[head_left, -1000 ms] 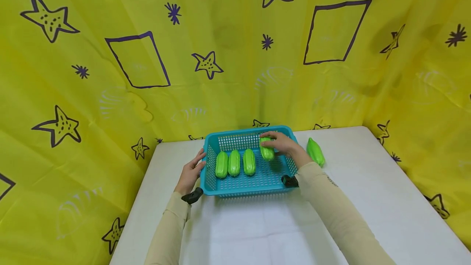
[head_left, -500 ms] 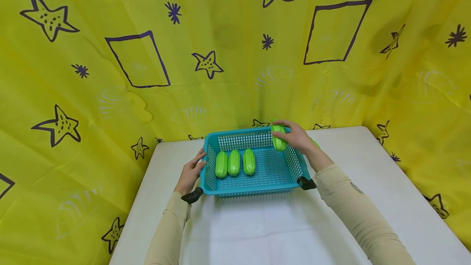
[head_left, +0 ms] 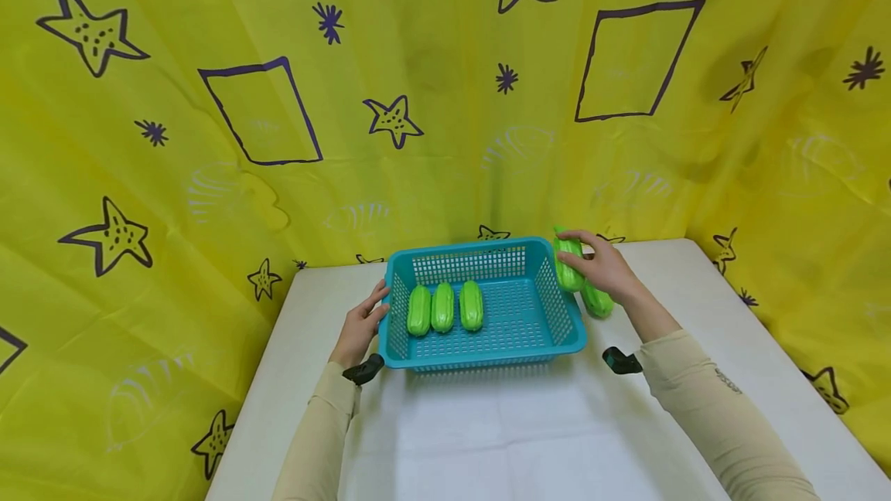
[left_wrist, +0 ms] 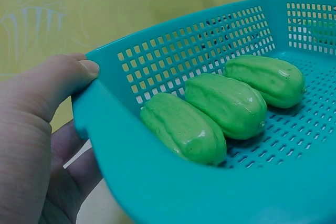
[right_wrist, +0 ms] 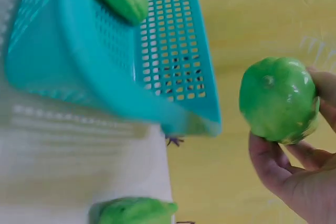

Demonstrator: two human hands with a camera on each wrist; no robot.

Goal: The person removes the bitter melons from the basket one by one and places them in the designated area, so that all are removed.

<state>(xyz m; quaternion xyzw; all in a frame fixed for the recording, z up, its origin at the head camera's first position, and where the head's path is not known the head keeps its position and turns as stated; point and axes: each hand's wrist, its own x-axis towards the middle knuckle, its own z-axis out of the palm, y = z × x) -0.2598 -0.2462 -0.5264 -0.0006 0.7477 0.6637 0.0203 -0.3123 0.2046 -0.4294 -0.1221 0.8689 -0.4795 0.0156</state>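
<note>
In the head view my right hand (head_left: 604, 264) pinches a shiny green ribbed gourd (head_left: 569, 263) just outside the right side of a turquoise plastic basket (head_left: 480, 362). Thumb and fingers hold the gourd (right_wrist: 279, 100) in the air in the right wrist view. My left hand (head_left: 357, 329) grips the basket's left rim, its thumb lying on top and its fingers outside, as the left wrist view shows. Inside, toward the left, lie three similar gourds (head_left: 443, 308). Another gourd (head_left: 597, 300) rests on the table to the right of the basket, partly hidden behind the held one.
A white table (head_left: 480, 439) bears the basket near its far edge. Yellow curtains (head_left: 445, 184) with dark starfish drawings hang close behind and along both sides. The basket's perforated right wall (head_left: 554, 302) stands between the held gourd and the three inside.
My right hand has carried the gourd from inside the basket, over the right rim, to outside it. The left hand and the basket have stayed in place.
</note>
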